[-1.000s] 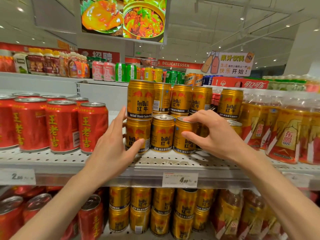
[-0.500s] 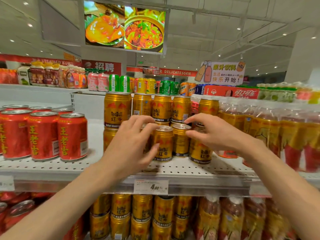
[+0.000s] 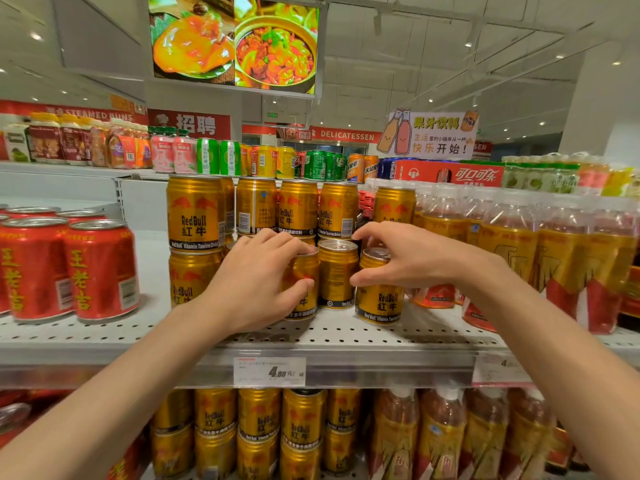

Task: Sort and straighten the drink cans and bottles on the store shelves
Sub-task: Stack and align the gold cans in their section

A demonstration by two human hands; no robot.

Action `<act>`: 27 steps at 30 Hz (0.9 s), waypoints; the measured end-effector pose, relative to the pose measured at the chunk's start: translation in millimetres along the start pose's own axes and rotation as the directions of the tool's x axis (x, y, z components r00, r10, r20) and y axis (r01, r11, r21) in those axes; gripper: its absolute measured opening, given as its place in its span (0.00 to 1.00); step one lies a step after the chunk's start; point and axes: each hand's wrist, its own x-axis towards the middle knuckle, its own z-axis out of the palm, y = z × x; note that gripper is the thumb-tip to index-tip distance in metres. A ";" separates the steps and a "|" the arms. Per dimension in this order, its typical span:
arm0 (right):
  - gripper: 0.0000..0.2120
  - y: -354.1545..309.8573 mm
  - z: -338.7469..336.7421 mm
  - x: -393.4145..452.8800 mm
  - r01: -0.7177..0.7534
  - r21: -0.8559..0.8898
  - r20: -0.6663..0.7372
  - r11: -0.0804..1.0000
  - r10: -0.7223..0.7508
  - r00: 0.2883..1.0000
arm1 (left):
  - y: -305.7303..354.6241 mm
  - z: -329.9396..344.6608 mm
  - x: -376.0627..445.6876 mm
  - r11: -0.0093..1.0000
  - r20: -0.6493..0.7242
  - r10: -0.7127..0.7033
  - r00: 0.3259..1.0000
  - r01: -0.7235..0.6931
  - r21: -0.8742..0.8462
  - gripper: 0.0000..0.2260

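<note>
While both stand upright, left hand (image 3: 254, 284) grip holding gold can (image 3: 304, 289), right hand (image 3: 412, 258) grip holding end can (image 3: 379, 299)

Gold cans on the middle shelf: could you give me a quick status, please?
Left hand gripping a front gold can. Right hand pinching the rightmost gold can by its top. Third can free between them. Nothing in the way.

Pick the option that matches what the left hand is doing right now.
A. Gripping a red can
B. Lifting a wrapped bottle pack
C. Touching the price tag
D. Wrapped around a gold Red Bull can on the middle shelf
D: the left hand curls around a gold can standing on the perforated shelf, thumb on its front and fingers over its top.
</note>
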 end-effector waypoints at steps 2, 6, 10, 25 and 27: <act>0.35 2.1 -4.4 -6.5 -0.013 0.008 -0.005 1.000 0.013 1.000 | 0.4 0.4 -0.8 1.000 -0.004 -0.009 1.000 0.009 -0.005 0.24; 0.29 9.5 -8.3 -15.7 -0.010 -0.016 -0.035 1.000 0.010 0.999 | 1.0 0.7 -1.9 1.000 0.005 -0.018 1.000 0.018 -0.002 0.24; 0.31 14.6 -5.8 -20.7 -0.037 -0.054 -0.045 0.998 0.035 0.998 | 1.1 1.3 -1.7 1.000 0.012 -0.023 1.000 0.023 0.007 0.24; 0.13 -11.3 3.4 16.0 0.078 0.083 -0.071 0.993 -0.072 0.995 | -0.7 -1.7 -1.5 1.000 0.038 -0.022 0.999 0.023 -0.004 0.24; 0.15 -12.5 2.1 12.3 0.074 0.100 -0.087 0.992 -0.065 0.994 | -1.0 -1.6 -1.4 1.000 0.038 -0.026 0.999 0.026 -0.003 0.24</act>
